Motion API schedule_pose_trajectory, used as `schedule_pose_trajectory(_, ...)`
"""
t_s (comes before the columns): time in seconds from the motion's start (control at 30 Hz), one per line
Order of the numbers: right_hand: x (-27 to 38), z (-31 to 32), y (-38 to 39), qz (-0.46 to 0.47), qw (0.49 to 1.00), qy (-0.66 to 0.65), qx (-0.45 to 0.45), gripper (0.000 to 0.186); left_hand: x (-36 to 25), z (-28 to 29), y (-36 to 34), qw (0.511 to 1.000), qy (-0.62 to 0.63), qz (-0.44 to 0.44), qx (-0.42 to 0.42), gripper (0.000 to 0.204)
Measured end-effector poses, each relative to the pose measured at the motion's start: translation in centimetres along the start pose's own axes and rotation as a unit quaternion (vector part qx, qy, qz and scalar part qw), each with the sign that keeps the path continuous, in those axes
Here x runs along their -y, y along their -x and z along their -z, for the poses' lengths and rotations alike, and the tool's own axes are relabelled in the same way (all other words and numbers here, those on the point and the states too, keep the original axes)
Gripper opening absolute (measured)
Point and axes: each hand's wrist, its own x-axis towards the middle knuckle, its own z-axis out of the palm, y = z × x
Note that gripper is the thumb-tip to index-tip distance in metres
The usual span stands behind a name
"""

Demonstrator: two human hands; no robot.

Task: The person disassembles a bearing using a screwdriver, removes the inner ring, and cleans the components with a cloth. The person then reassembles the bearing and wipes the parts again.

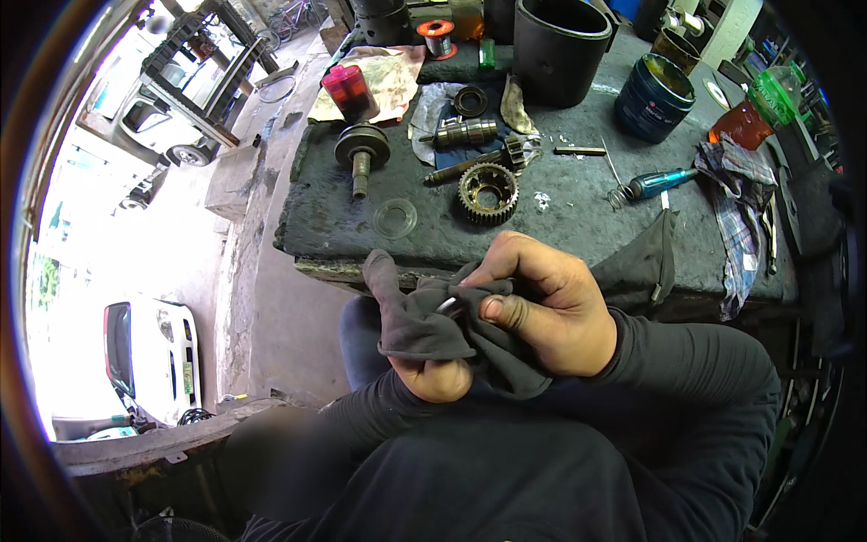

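Observation:
Just off the bench's front edge, I hold a dark grey cloth (420, 327) in both hands. My left hand (438, 379) is closed round it from below, its fingers mostly covered by the fabric. My right hand (555, 312) pinches the cloth between thumb and forefinger. A short shiny metal pin (448, 304) pokes out of the folds between the hands; its other end is hidden. Nearest on the bench are a toothed ring gear (489, 215), a clear flat ring (395, 218) and a shaft with a round pulley-like disc (362, 158).
The dark bench (578, 217) also bears a splined metal shaft part (465, 133), a black bucket (560, 59), a blue grease tub (654, 104), a teal-handled tool (664, 183), a checked rag (736, 203) and a red-capped container (350, 93). A white car (153, 361) stands at the left.

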Motion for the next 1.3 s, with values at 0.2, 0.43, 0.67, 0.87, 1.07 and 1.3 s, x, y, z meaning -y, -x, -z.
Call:
schedule_pose_trajectory(0.2,-0.1,-0.2,0.0,-0.080,0.982,-0.167,-0.031,0.011,0.1,-0.3,-0.1,0.985,0.134,0.107,-0.022,0.048)
schedule_pose_trajectory(0.43,1.4,2.8,-1.5,-0.021,0.974,0.208,0.083,0.012,-1.4,2.1,-2.1,0.927,-0.341,-0.081,0.133,0.023)
schedule_pose_trajectory(0.67,0.6,1.5,-0.9,-0.039,0.999,0.006,0.021,0.012,-1.7,2.4,-2.4,0.928,-0.334,-0.138,0.089,0.021)
schedule_pose_trajectory(0.87,-1.0,0.1,-0.4,-0.095,0.982,-0.160,-0.031,0.011,0.2,-1.2,-1.6,0.967,-0.123,-0.102,-0.199,0.013)
schedule_pose_trajectory(1.07,-0.2,3.7,-1.9,0.037,0.958,0.237,0.155,0.016,-2.3,1.6,-2.5,0.949,-0.292,-0.014,0.120,0.016)
schedule_pose_trajectory(1.3,-1.4,0.3,-0.2,-0.033,0.999,0.035,-0.025,0.015,0.1,0.6,-1.9,0.971,-0.175,-0.127,-0.099,0.010)
